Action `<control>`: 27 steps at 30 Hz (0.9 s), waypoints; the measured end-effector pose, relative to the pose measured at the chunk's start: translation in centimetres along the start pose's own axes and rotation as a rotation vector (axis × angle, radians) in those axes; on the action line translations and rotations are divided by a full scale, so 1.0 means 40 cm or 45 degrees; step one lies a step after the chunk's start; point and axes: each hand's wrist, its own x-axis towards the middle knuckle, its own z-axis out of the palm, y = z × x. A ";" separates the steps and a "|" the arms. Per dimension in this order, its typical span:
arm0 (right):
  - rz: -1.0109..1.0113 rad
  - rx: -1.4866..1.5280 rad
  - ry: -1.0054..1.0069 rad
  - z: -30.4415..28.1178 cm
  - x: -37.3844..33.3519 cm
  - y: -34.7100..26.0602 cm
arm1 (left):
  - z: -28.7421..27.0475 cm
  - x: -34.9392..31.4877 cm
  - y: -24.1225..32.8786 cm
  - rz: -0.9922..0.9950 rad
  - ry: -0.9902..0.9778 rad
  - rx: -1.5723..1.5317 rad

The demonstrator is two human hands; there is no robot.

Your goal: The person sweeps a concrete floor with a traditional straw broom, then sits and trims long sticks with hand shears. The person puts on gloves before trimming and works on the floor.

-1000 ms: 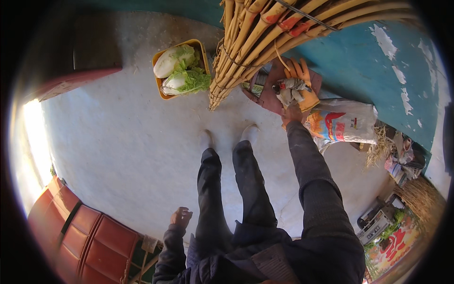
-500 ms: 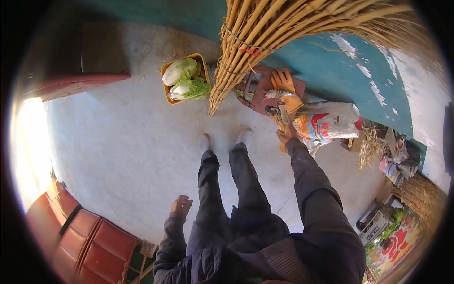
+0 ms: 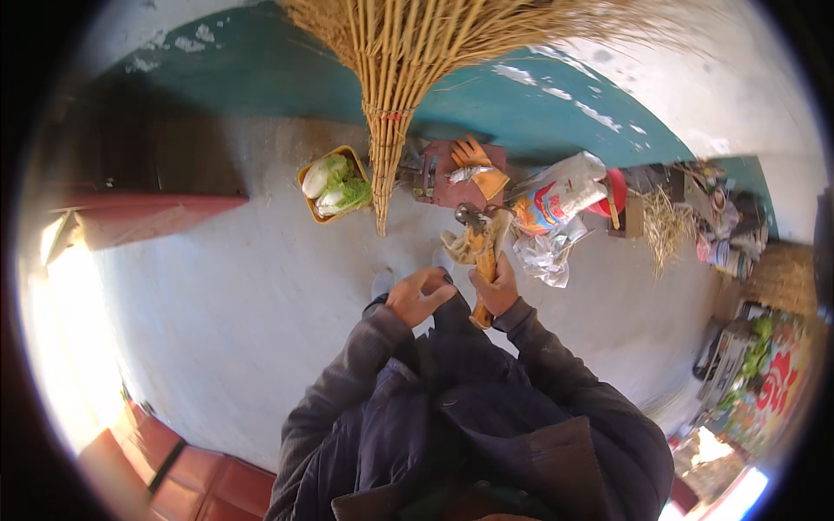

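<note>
Left to right, all relative to the hands.

Far left, toward the body: red padded seat [image 3: 204, 486], well apart from the left hand.

Ahead and left of the left hand: yellow basin [image 3: 311, 210] on the floor, pale cabbages [image 3: 318, 178] packed side by side, presumably so they're held together off the concrete.

Straight ahead, beyond both hands: stalk bundle [image 3: 382, 130], thin butt ends down, bushy end up against the wall. Probably stood that way to spare the brush.

Left hand [image 3: 417, 295]: half open, fingers loosely curled, thumb held apart. Nothing seen held; contact with the trouser leg can't be told.

Right hand [image 3: 495, 288], just beside it: closed round the handle of a wooden-handled tool [image 3: 483, 262]. Dark metal head is pointed away from the body, handle end toward it. Pale gloves [image 3: 458, 249] are bunched around the upper handle, apparently carried in the same grip so the left is left free.

Beyond the right hand: orange glove [image 3: 473, 156] laid on a dark red stand [image 3: 441, 187], likely to be off the floor.

Ahead and right of the right hand: printed sack [image 3: 560, 193], clear plastic bag [image 3: 549, 258] just beside it, then loose straw [image 3: 667, 227].
</note>
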 end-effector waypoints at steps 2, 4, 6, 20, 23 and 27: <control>-0.238 0.045 0.110 0.063 -0.070 -0.081 | -0.002 0.007 0.145 0.124 -0.051 0.044; -0.359 -0.127 0.253 0.106 -0.147 -0.183 | 0.003 -0.001 0.231 0.224 -0.127 0.163; -0.396 -0.243 0.395 0.127 -0.226 -0.246 | 0.029 -0.029 0.261 0.352 -0.124 0.151; -0.202 0.183 1.388 0.003 -0.838 -0.210 | 0.377 -0.306 0.434 1.123 -0.885 0.271; -0.146 0.045 1.743 -0.050 -1.010 -0.117 | 0.481 -0.396 0.428 1.180 -0.967 0.333; 0.176 -0.633 1.879 -0.087 -1.270 -0.077 | 0.619 -0.528 0.391 1.404 -1.035 0.545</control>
